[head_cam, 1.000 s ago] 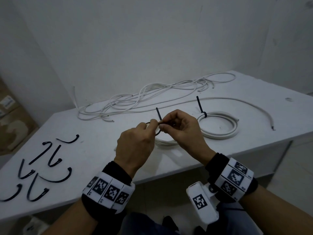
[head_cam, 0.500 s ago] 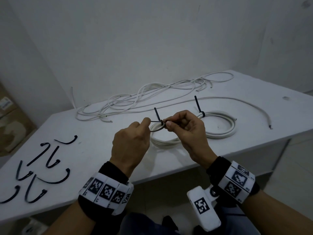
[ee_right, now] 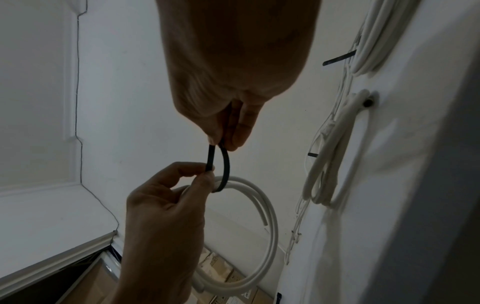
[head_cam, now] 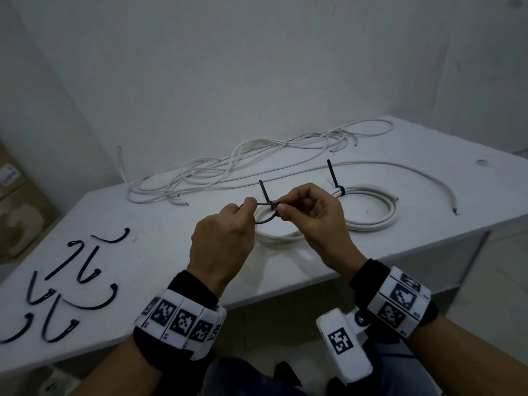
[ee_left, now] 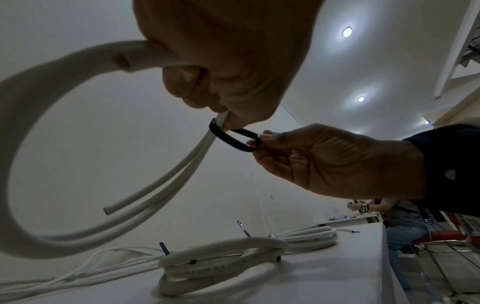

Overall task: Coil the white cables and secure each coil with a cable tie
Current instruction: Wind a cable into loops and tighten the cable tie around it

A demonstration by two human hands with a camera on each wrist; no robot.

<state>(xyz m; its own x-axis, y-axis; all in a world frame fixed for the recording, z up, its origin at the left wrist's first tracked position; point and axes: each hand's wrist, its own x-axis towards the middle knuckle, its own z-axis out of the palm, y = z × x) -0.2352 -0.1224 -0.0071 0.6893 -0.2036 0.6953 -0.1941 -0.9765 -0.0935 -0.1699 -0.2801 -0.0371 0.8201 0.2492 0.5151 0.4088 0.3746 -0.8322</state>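
A plain workroom: bare white walls behind the white worktop (head_cam: 428, 224), cardboard boxes (head_cam: 17, 212) left of it, recessed ceiling lights (ee_left: 346, 31) above.

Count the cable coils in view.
3. Held coil hangs from left hand, tie loose; near coil and far coil lie tied on the table. None seems hidden.

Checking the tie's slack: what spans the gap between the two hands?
Only the black cable tie, an open loop around the white coil, between left hand and right hand; clearest in the left wrist view.
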